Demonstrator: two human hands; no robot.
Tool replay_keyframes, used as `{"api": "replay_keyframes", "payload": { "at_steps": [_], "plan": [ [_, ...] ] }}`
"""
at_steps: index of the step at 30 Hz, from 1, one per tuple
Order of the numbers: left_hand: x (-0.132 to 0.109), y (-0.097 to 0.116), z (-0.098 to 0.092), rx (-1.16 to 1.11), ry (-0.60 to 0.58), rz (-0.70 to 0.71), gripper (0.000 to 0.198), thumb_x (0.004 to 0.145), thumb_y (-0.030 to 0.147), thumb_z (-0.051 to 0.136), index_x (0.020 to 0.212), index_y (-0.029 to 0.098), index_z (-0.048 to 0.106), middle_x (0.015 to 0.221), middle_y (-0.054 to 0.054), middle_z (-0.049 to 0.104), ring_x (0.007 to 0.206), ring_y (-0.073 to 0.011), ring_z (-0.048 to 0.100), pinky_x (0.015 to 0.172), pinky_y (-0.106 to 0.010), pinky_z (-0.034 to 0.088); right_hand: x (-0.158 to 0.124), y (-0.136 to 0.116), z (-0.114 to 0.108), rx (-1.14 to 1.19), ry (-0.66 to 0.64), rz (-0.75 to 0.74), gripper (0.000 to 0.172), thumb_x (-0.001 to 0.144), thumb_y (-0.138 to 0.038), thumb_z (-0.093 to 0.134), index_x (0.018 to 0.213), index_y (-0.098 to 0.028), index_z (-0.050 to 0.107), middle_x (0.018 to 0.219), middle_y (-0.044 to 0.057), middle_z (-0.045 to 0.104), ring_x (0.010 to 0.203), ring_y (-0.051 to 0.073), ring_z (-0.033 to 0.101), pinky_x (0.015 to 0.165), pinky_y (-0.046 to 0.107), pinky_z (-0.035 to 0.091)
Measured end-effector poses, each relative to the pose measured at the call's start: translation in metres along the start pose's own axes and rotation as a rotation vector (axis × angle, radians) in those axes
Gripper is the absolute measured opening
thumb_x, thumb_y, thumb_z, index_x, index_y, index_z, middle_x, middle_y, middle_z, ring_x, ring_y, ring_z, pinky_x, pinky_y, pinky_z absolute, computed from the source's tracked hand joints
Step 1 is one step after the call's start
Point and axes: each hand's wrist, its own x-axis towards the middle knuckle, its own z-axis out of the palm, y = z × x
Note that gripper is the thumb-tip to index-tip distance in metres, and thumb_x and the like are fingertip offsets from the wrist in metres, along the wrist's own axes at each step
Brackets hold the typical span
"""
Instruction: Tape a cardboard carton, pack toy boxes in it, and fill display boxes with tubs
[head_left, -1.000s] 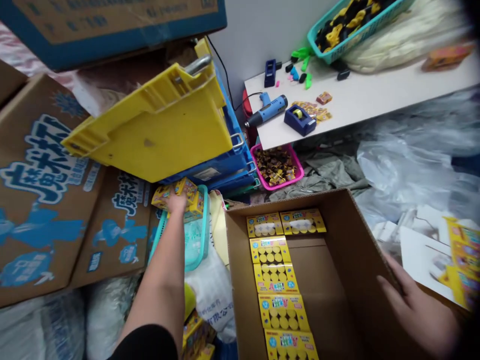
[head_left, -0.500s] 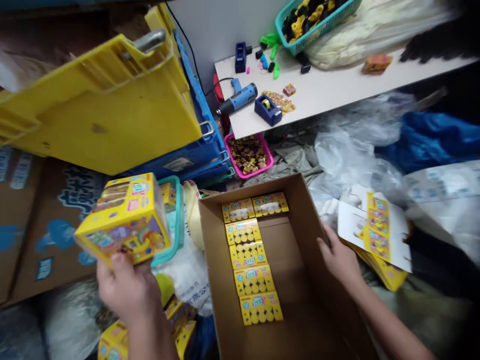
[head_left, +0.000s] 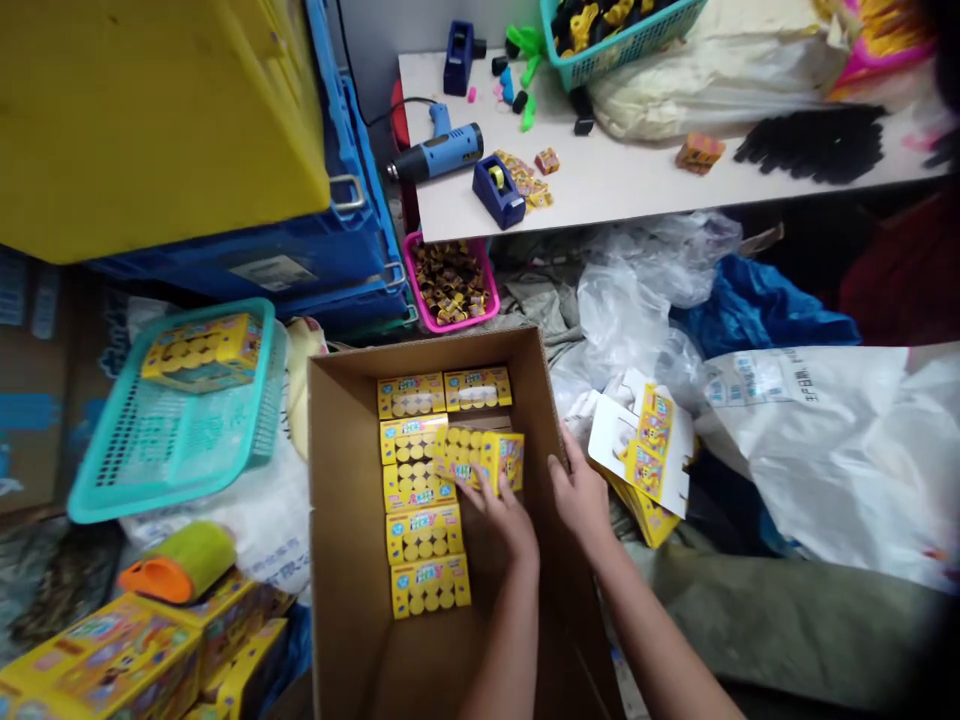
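My left hand (head_left: pixel 506 515) is inside the open cardboard carton (head_left: pixel 345 530), fingers closed on a yellow display box (head_left: pixel 472 455) with round yellow pieces showing along its side. That box is tilted, beside the upper part of a column of similar yellow boxes (head_left: pixel 424 535) in the carton. Two more boxes (head_left: pixel 442 393) sit side by side against the far wall. My right hand (head_left: pixel 581 495) grips the carton's right wall near its top edge. Just right of it lie flat yellow-and-white printed cards (head_left: pixel 649 455).
A teal basket (head_left: pixel 259 400) with one yellow box (head_left: pixel 202 350) is at the left. More yellow boxes (head_left: pixel 112 650) lie front left. Blue crates (head_left: pixel 247 235) rise behind. The white table (head_left: pixel 600 190) holds a heat gun (head_left: pixel 442 155) and tape dispensers (head_left: pixel 500 190). Plastic bags (head_left: pixel 847 430) fill the right.
My left hand has carried the yellow box from above the teal basket rightward into the carton. My right hand stays on the carton's right wall. The view has shifted.
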Motion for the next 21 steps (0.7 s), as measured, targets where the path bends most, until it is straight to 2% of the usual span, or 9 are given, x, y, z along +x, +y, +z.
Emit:
{"api": "replay_keyframes", "payload": {
  "at_steps": [2, 3, 5, 7, 9, 11, 15, 18, 21],
  "plan": [
    [0.014, -0.03, 0.031, 0.033, -0.032, 0.115, 0.062, 0.088, 0.031, 0.048, 0.145, 0.017, 0.03, 0.155, -0.007, -0.019, 0.145, -0.0195, -0.007, 0.118, -0.029, 0.01, 0.003, 0.003, 0.0, 0.026, -0.006, -0.005, 0.058, 0.089, -0.038, 0.036, 0.145, -0.024, 0.037, 0.105, 0.007, 0.067, 0.085, 0.028, 0.065, 0.076, 0.039, 0.049],
    [0.022, -0.042, 0.042, 0.002, -0.051, 0.107, 0.062, 0.088, 0.028, 0.048, 0.145, 0.013, 0.03, 0.155, -0.01, -0.021, 0.145, -0.0189, -0.005, 0.117, -0.028, 0.011, 0.004, 0.005, -0.001, 0.04, -0.015, -0.004, 0.058, 0.089, -0.038, 0.036, 0.145, -0.023, 0.038, 0.107, 0.008, 0.067, 0.085, 0.028, 0.065, 0.076, 0.039, 0.05],
    [0.04, -0.057, 0.055, -0.07, -0.003, 0.009, 0.055, 0.09, 0.027, 0.043, 0.14, 0.005, 0.036, 0.155, -0.02, -0.008, 0.145, -0.0189, 0.004, 0.115, -0.031, 0.016, 0.006, 0.009, -0.002, 0.076, -0.031, -0.01, 0.059, 0.088, -0.037, 0.036, 0.144, -0.021, 0.038, 0.111, 0.008, 0.066, 0.089, 0.028, 0.065, 0.078, 0.039, 0.05],
    [0.062, -0.063, 0.056, -0.139, 0.028, -0.094, 0.047, 0.092, 0.031, 0.033, 0.122, 0.001, 0.054, 0.147, -0.028, 0.028, 0.14, -0.0178, 0.027, 0.107, -0.032, 0.03, 0.006, 0.013, -0.003, 0.104, -0.03, -0.024, 0.058, 0.088, -0.038, 0.036, 0.144, -0.022, 0.039, 0.115, 0.007, 0.064, 0.098, 0.028, 0.063, 0.081, 0.039, 0.05],
    [0.085, -0.063, 0.05, -0.261, -0.06, -0.152, 0.051, 0.094, 0.036, 0.022, 0.106, 0.008, 0.063, 0.128, -0.024, 0.053, 0.122, -0.0156, 0.051, 0.089, -0.027, 0.047, 0.004, 0.016, -0.004, 0.125, -0.028, -0.038, 0.058, 0.088, -0.039, 0.038, 0.144, -0.023, 0.04, 0.118, 0.006, 0.063, 0.102, 0.027, 0.062, 0.083, 0.037, 0.05],
    [0.109, -0.061, 0.043, -0.419, -0.154, -0.202, 0.05, 0.096, 0.04, 0.02, 0.114, 0.015, 0.059, 0.123, -0.016, 0.059, 0.11, -0.0133, 0.06, 0.087, -0.025, 0.049, 0.003, 0.019, -0.003, 0.136, -0.033, -0.04, 0.059, 0.089, -0.04, 0.038, 0.145, -0.023, 0.036, 0.119, 0.006, 0.062, 0.101, 0.026, 0.062, 0.084, 0.037, 0.05],
    [0.141, -0.058, 0.038, -0.597, -0.272, -0.334, 0.045, 0.097, 0.036, 0.03, 0.139, 0.024, 0.034, 0.138, -0.013, 0.047, 0.117, -0.0148, 0.055, 0.095, -0.028, 0.047, 0.005, 0.025, 0.003, 0.139, -0.015, -0.063, 0.06, 0.089, -0.041, 0.037, 0.145, -0.022, 0.036, 0.121, 0.007, 0.061, 0.102, 0.025, 0.062, 0.088, 0.037, 0.049],
    [0.129, -0.048, 0.03, -0.528, -0.34, -0.479, 0.052, 0.095, 0.039, 0.036, 0.142, 0.019, 0.029, 0.142, -0.02, 0.039, 0.119, -0.0236, 0.054, 0.098, -0.039, 0.045, 0.007, 0.034, 0.005, 0.133, -0.003, -0.091, 0.061, 0.087, -0.043, 0.039, 0.145, -0.022, 0.037, 0.127, 0.008, 0.057, 0.107, 0.025, 0.06, 0.09, 0.035, 0.047],
    [0.082, -0.012, -0.005, -0.405, -0.33, -0.592, 0.057, 0.088, 0.037, 0.054, 0.137, 0.013, 0.039, 0.135, -0.027, 0.043, 0.113, -0.0327, 0.057, 0.101, -0.056, 0.036, 0.007, 0.038, 0.003, 0.095, 0.017, -0.073, 0.065, 0.085, -0.049, 0.04, 0.143, -0.019, 0.039, 0.127, 0.011, 0.056, 0.111, 0.029, 0.057, 0.091, 0.039, 0.045]
  ]
}}
